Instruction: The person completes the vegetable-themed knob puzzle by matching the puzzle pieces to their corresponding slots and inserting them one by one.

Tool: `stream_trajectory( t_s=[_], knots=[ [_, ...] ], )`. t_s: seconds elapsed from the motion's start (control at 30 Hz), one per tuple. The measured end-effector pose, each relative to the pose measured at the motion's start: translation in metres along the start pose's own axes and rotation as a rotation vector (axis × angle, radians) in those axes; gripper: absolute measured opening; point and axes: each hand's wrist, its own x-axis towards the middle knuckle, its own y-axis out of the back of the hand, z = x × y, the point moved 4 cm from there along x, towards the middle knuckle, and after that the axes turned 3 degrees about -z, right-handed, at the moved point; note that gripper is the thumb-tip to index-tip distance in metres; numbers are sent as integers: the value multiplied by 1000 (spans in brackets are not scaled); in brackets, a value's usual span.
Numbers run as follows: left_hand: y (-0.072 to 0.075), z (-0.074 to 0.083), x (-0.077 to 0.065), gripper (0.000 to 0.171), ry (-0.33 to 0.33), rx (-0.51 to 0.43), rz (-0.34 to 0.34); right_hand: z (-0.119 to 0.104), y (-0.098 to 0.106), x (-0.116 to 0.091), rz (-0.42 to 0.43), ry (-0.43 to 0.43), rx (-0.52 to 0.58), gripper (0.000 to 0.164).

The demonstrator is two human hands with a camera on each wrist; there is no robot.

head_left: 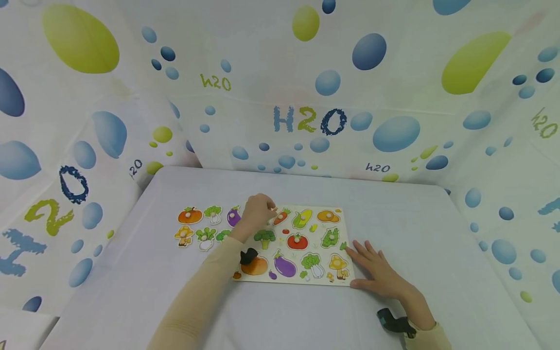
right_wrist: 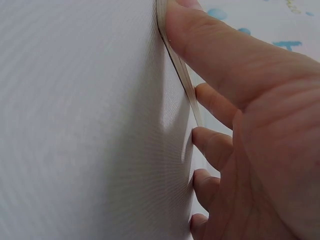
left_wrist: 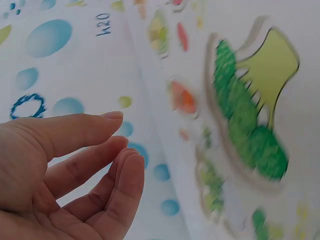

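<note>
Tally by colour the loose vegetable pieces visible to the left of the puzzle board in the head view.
Orange piece: 1
Purple piece: 1
Yellow-capped piece: 1
Green-topped pieces: 3, one partly covered by the left sleeve
Total visible: 6; the sleeve could hide more.
</note>
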Motion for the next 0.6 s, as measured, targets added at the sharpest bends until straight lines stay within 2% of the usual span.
stream_trajectory(
  t_s=[0.17,0.3,0.4,0.6],
  knots=[
    [34,-12,-15,21,-26,-8,86,2,-1,1,-6,2,-8,83],
    [64,-23,-28,22,8,-2,137,5,-2,1,-9,-10,-27,84],
    [83,-34,-40,24,67,-14,155,6,-3,2,-13,-11,-21,84],
    [115,-70,-63,27,112,-22,209,6,-4,2,-18,-8,-16,84]
  ],
)
